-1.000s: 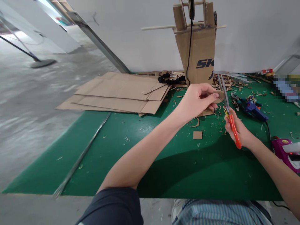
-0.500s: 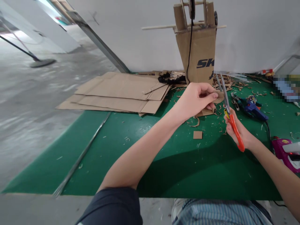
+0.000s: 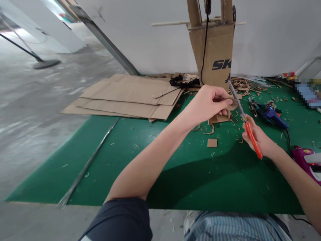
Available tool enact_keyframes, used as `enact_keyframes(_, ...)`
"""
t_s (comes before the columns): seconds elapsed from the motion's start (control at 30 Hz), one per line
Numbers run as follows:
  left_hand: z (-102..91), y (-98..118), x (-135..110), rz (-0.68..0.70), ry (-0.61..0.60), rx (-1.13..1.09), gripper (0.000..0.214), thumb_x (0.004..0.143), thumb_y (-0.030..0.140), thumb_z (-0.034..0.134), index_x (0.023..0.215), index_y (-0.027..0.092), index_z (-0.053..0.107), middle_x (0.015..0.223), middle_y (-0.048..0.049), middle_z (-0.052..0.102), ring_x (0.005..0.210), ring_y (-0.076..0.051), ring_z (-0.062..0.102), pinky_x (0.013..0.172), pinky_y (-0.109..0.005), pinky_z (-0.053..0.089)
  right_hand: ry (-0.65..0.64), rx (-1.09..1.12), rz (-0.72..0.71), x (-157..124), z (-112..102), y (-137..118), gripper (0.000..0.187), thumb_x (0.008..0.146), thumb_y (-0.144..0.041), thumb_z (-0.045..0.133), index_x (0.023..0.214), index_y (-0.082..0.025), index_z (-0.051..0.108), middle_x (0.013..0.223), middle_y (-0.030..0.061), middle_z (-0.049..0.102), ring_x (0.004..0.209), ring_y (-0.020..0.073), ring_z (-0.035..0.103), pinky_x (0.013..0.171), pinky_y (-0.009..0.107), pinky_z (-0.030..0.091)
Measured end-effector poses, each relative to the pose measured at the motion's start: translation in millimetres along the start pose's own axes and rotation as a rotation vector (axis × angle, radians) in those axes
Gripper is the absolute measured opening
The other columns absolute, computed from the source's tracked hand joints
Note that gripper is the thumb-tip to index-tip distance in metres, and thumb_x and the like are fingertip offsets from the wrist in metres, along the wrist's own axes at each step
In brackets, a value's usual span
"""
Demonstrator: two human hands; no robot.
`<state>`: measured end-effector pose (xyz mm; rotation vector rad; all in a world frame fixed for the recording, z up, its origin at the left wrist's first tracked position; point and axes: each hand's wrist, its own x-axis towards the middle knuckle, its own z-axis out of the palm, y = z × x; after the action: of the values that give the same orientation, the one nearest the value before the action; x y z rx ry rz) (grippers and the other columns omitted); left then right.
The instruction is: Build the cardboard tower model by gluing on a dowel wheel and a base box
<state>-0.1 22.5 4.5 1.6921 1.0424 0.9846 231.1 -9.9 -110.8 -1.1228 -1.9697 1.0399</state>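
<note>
My left hand (image 3: 213,102) pinches a small piece of cardboard (image 3: 234,104) with a rounded edge. My right hand (image 3: 258,135) is wrapped round the orange handles of a pair of scissors (image 3: 253,140). The scissors' blades lie nearly together against the right edge of the cardboard piece, pointing up and to the left. On the table below lies a small cardboard square (image 3: 212,143). Just behind the hands stands a tall cardboard structure (image 3: 213,50) with a wooden stick across it and a black cord hanging down.
Stacked cardboard sheets (image 3: 125,97) lie on the green table (image 3: 112,157) at left, near black yarn (image 3: 183,82). A blue glue gun (image 3: 274,117), pliers (image 3: 253,106) and a magenta device (image 3: 304,160) are at right. Cardboard scraps (image 3: 248,87) litter the back.
The scissors' blades have swung from spread apart to nearly closed at the cardboard piece, and their handles have come together. My left hand keeps its pinch. The view has shifted slightly.
</note>
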Motion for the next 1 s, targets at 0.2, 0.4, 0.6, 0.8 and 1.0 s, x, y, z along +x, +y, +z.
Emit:
enact_keyframes(0.2, 1.2, 2, 0, -0.031, 0.042, -0.031, 0.007, 0.085, 0.014, 0.069, 0.079, 0.012, 0.071, 0.064, -0.0035, 0.065, 0.058, -0.01, 0.062, 0.059, -0.024, 0.052, -0.001, -0.004, 0.005, 1, -2, 1, 0.06, 0.092, -0.049, 0.061, 0.144, -0.03, 0.037, 0.08, -0.0008, 0.047, 0.064, 0.016, 0.046, 0.061, 0.034, 0.052)
enact_keyframes(0.4, 15.4, -10, 5, 0.013, 0.157, -0.177, 0.004, 0.086, 0.016, 0.069, 0.088, 0.014, 0.067, 0.071, -0.0015, 0.067, 0.061, -0.008, 0.062, 0.057, -0.018, 0.051, 0.074, 0.079, 0.042, 1, 9, -6, 0.056, 0.094, -0.054, 0.055, 0.142, -0.032, 0.036, 0.079, -0.0016, 0.045, 0.06, 0.015, 0.044, 0.056, 0.033, 0.051)
enact_keyframes(0.6, 20.8, -11, 5, 0.013, 0.182, -0.222, 0.006, 0.082, 0.011, 0.07, 0.087, 0.015, 0.068, 0.072, -0.0002, 0.069, 0.062, -0.007, 0.062, 0.059, -0.019, 0.051, 0.071, 0.053, -0.003, -2, 11, -16, 0.06, 0.097, -0.055, 0.047, 0.148, -0.032, 0.026, 0.087, -0.0002, 0.043, 0.064, 0.0154, 0.044, 0.061, 0.034, 0.052)
enact_keyframes(0.8, 14.6, -5, 3, -0.009, 0.156, -0.17, 0.007, 0.079, 0.009, 0.072, 0.078, 0.014, 0.067, 0.065, 0.0002, 0.066, 0.058, -0.007, 0.061, 0.058, -0.019, 0.051, 0.055, 0.025, -0.014, -4, 8, -19, 0.069, 0.096, -0.056, 0.049, 0.154, -0.034, 0.02, 0.104, 0.0047, 0.047, 0.072, 0.0167, 0.049, 0.073, 0.039, 0.057)
enact_keyframes(1.0, 18.1, -6, 3, -0.008, 0.169, -0.225, 0.01, 0.079, 0.007, 0.072, 0.077, 0.014, 0.065, 0.063, 0.0019, 0.064, 0.055, -0.006, 0.06, 0.057, -0.02, 0.051, 0.057, 0.101, 0.007, -4, 12, -15, 0.06, 0.096, -0.061, 0.045, 0.149, -0.035, 0.03, 0.091, 0.0015, 0.043, 0.068, 0.0157, 0.045, 0.064, 0.034, 0.054)
